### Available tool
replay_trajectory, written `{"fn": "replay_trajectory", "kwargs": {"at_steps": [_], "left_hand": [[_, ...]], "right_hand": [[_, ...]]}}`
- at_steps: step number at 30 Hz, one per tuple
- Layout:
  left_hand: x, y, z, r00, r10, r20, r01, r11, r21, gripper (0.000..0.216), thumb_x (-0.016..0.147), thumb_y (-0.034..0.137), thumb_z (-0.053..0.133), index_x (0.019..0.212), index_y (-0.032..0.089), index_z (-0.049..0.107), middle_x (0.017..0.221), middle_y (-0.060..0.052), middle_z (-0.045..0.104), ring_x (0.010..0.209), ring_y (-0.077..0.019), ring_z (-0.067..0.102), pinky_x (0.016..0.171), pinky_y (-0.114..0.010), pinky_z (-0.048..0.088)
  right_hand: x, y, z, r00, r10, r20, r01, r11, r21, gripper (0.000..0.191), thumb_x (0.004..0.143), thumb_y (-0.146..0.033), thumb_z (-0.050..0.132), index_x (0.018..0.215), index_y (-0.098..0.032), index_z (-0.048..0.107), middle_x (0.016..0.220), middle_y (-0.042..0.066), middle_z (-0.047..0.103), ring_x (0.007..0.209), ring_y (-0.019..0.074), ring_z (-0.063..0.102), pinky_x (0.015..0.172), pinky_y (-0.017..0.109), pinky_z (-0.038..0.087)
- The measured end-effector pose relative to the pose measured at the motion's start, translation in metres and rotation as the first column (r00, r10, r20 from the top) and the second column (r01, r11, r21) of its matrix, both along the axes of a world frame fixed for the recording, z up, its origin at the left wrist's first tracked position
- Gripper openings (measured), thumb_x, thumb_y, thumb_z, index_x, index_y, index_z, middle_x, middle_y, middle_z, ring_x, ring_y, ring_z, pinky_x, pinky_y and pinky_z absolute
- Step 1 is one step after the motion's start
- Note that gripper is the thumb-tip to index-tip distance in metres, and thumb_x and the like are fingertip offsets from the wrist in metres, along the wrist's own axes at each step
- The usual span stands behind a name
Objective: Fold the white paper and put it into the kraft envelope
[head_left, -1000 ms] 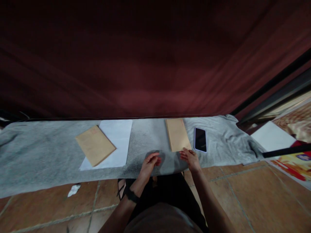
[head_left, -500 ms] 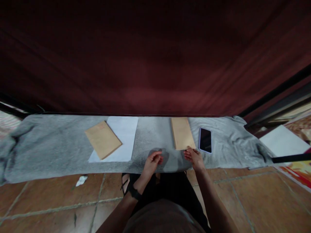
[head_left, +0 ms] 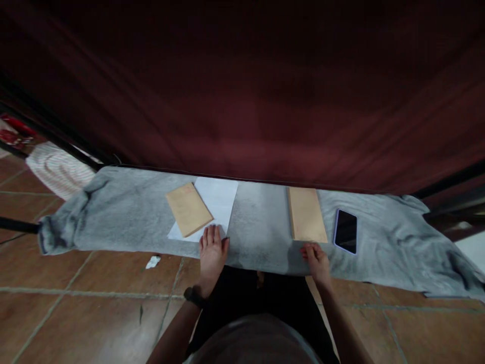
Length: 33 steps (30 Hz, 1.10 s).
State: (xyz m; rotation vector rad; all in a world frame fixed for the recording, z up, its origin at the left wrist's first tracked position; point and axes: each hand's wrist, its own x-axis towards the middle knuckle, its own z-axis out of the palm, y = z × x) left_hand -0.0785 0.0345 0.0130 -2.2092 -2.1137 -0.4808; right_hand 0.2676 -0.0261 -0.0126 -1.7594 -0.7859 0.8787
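My left hand (head_left: pixel 212 252) lies palm down with its fingers stretched out. Its fingertips rest on the near edge of a white paper sheet (head_left: pixel 220 197), just below a stack of brown envelopes (head_left: pixel 189 210) set at a slant on that sheet. A second stack of brown envelopes (head_left: pixel 307 215) lies farther right. Close to its near edge is my right hand (head_left: pixel 317 259), fingers loosely curled and slightly apart, with nothing visible in them. Whether it touches the stack I cannot tell.
A phone (head_left: pixel 345 231) with a pale purple case lies right of the second stack. Grey cloth (head_left: pixel 261 217) covers the narrow bench. Behind it hangs a dark red curtain (head_left: pixel 250 116). White crumpled paper (head_left: pixel 153 261) is on the tiled floor (head_left: pixel 113 273).
My left hand has moved left and forward onto the white sheet, its fingers now straightened. My right hand has drawn slightly back from the right envelope stack's edge. The view has swung left.
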Motion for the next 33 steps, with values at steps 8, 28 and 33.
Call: {"fn": "replay_trajectory", "kwargs": {"at_steps": [8,28,33], "left_hand": [[-0.004,0.003,0.001,0.993,-0.01,-0.119,-0.003,0.993,-0.115,0.043,0.101,0.031,0.044,0.133,0.008,0.06,0.141,-0.022,0.059,0.135,-0.0354,0.052,0.113,-0.05,0.039],[-0.083,0.037,0.017,0.996,0.087,-0.033,-0.089,0.996,-0.034,0.03,0.101,0.019,0.041,0.117,0.018,0.067,0.119,-0.012,0.071,0.109,-0.0243,0.066,0.093,-0.034,0.05],[-0.089,0.037,0.021,0.989,0.129,-0.076,-0.134,0.988,-0.076,0.033,0.103,0.023,0.038,0.119,0.018,0.065,0.108,-0.012,0.073,0.095,-0.0249,0.07,0.079,-0.033,0.052]], "right_hand": [[-0.01,-0.004,0.004,0.891,0.139,0.433,-0.08,0.985,-0.153,0.053,0.09,-0.061,0.039,0.101,-0.02,0.07,0.087,0.009,0.076,0.078,0.0261,0.068,0.072,0.034,0.048],[-0.035,-0.004,0.0,0.842,0.112,0.527,-0.078,0.993,-0.087,0.051,0.094,-0.057,0.039,0.106,-0.02,0.071,0.094,0.009,0.075,0.082,0.024,0.067,0.073,0.031,0.047],[-0.097,0.037,0.017,0.887,0.345,0.305,-0.372,0.928,0.032,0.031,0.093,-0.047,0.05,0.098,-0.025,0.073,0.1,0.006,0.077,0.09,0.0226,0.071,0.082,0.03,0.052]]}}
